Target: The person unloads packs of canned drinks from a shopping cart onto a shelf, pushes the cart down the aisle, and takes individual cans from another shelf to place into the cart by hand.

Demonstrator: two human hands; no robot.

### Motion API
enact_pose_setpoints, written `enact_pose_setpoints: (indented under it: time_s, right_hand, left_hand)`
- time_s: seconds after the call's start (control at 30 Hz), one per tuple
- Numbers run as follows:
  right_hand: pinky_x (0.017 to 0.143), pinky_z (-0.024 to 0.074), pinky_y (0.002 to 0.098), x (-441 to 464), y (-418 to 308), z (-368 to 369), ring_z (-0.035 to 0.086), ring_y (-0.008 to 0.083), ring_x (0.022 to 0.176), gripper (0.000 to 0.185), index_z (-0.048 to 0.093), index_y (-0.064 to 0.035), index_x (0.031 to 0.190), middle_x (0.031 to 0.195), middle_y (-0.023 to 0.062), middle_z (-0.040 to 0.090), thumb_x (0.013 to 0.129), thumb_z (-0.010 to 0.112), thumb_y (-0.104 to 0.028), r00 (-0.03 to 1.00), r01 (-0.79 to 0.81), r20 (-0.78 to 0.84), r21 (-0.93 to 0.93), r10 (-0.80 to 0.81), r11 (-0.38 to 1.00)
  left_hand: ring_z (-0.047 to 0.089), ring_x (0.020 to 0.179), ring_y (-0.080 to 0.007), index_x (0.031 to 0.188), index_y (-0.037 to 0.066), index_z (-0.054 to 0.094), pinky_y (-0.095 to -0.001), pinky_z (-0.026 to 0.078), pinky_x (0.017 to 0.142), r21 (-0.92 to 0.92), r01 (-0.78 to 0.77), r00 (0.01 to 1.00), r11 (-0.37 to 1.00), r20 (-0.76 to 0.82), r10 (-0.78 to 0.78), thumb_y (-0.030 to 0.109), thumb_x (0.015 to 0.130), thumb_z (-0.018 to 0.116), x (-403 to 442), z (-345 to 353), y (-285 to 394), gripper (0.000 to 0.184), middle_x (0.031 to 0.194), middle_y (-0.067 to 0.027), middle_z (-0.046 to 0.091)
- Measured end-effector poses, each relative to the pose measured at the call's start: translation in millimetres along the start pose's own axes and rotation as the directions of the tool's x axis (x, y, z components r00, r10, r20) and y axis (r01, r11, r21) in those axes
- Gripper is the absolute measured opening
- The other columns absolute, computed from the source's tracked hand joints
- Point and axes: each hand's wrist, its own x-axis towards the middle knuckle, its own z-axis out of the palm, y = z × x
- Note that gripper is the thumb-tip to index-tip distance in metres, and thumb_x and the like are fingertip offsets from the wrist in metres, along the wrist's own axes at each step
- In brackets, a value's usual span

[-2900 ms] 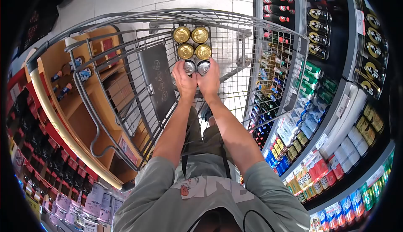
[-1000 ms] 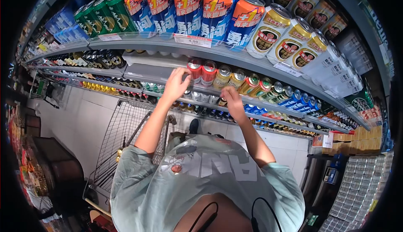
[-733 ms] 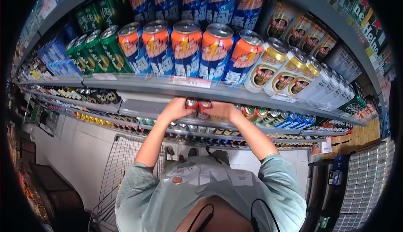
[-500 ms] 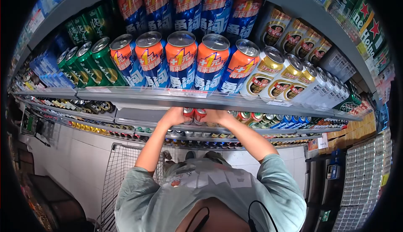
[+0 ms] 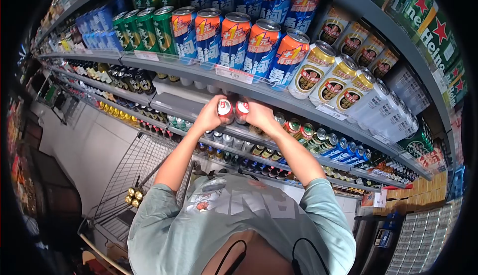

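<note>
Facing the shelves: in my head view, a grey upper shelf (image 5: 174,66) bows over lower shelves (image 5: 181,107); pale tiled floor (image 5: 102,135) lies at lower left.
Red cans: two (image 5: 225,108), just below the upper shelf's edge, round silver lids facing my camera.
Left hand: closed (image 5: 210,114) around the left one.
Right hand: closed (image 5: 259,115) around the right one.
Upper front row: four green cans (image 5: 147,28), five orange-and-blue cans (image 5: 233,38), three white-and-gold cans (image 5: 318,71).
Cart: thin wire mesh (image 5: 132,160), four gold-topped cans (image 5: 135,196) visible inside.
Finish: smooth, shiny cylindrical metal cans; soft, creased grey-green shirt (image 5: 244,198).
</note>
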Motion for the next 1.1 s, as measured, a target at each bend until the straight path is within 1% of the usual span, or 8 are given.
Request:
enact_pose_setpoints:
  time_s: [0.13,0.2,0.4,0.47,0.53,0.77,0.87,1.1]
  right_hand:
    - [0.096,0.0518,0.0430,-14,-31,-29,0.065,0.0354,0.115,0.071,0.063,-0.0085,0.128,0.122,0.0198,0.067,0.064,0.087,-0.026,0.996,0.087,0.008,0.121,-0.088,0.989]
    - [0.092,0.0540,0.0426,-20,-40,-23,0.067,0.0365,0.107,0.063,0.066,-0.0105,0.117,0.112,0.0180,0.071,0.060,0.089,-0.025,0.989,0.148,-0.041,0.304,-0.142,0.941]
    - [0.092,0.0541,0.0372,-30,-92,45,0.070,0.0254,0.103,0.065,0.066,-0.0038,0.117,0.110,0.0136,0.072,0.059,0.091,-0.018,0.921,0.225,0.128,0.600,-0.369,0.767]
    - [0.093,0.0542,0.0372,-40,-128,67,0.070,0.0258,0.103,0.067,0.065,-0.0042,0.119,0.108,0.0131,0.072,0.058,0.092,-0.018,0.885,0.267,0.166,0.585,-0.435,0.766]
    - [0.097,0.0528,0.0394,-49,-163,94,0.067,0.0302,0.109,0.074,0.064,-0.0056,0.123,0.116,0.0159,0.069,0.056,0.092,-0.017,0.834,0.339,0.164,0.603,-0.528,0.722]
    - [0.101,0.0507,0.0372,-68,-256,202,0.063,0.0312,0.118,0.072,0.058,-0.0051,0.133,0.129,0.0154,0.061,0.066,0.086,-0.005,0.602,0.499,0.185,0.673,-0.777,0.546]
    - [0.100,0.0516,0.0399,-74,-295,255,0.060,0.0372,0.119,0.072,0.055,-0.0119,0.136,0.135,0.0135,0.058,0.070,0.083,-0.003,0.479,0.501,0.406,0.601,-0.778,0.623]
    - [0.094,0.0519,0.0421,-123,-329,458,0.060,0.0377,0.116,0.064,0.055,-0.0111,0.131,0.132,0.0114,0.058,0.073,0.080,-0.003,0.290,0.408,0.600,0.627,-0.745,0.664]
  left_hand:
    - [0.066,0.113,-0.0301,0.133,0.000,0.051,-0.0387,0.052,0.098,0.010,0.038,0.970,0.999,-0.240,-0.034,0.015,0.059,0.095,-48,-30,12,0.087,0.119,-0.0197,0.067]
    - [0.068,0.104,-0.0186,0.128,-0.003,0.056,-0.0345,0.054,0.094,-0.169,0.182,0.954,0.969,-0.207,-0.216,0.019,0.062,0.096,-80,-49,6,0.080,0.114,-0.0139,0.070]
    - [0.066,0.106,-0.0170,0.127,-0.001,0.057,-0.0338,0.054,0.094,-0.306,0.358,0.814,0.882,-0.361,-0.456,0.015,0.065,0.094,-239,-86,7,0.075,0.115,-0.0091,0.069]
    - [0.064,0.111,-0.0206,0.128,0.003,0.059,-0.0352,0.052,0.098,-0.320,0.445,0.732,0.837,-0.409,-0.545,0.013,0.062,0.094,-294,-99,3,0.076,0.119,-0.0106,0.067]
    - [0.060,0.117,-0.0268,0.129,0.006,0.060,-0.0375,0.048,0.103,0.106,0.477,0.748,0.872,-0.571,-0.339,0.012,0.058,0.094,-341,-107,-10,0.078,0.120,-0.0123,0.064]
    - [0.057,0.119,-0.0314,0.131,0.007,0.058,-0.0387,0.048,0.103,0.040,0.612,0.555,0.790,-0.733,-0.392,0.004,0.060,0.091,-462,-120,-59,0.079,0.123,-0.0125,0.057]
    - [0.060,0.114,-0.0323,0.130,0.009,0.059,-0.0376,0.051,0.099,-0.084,0.681,0.418,0.728,-0.771,-0.480,0.000,0.060,0.089,-500,-99,-100,0.077,0.123,-0.0120,0.056]
    - [0.056,0.117,-0.0371,0.125,0.011,0.062,-0.0435,0.048,0.101,-0.133,0.765,0.354,0.630,-0.731,-0.584,-0.008,0.066,0.075,-567,-45,-216,0.063,0.124,-0.0136,0.056]
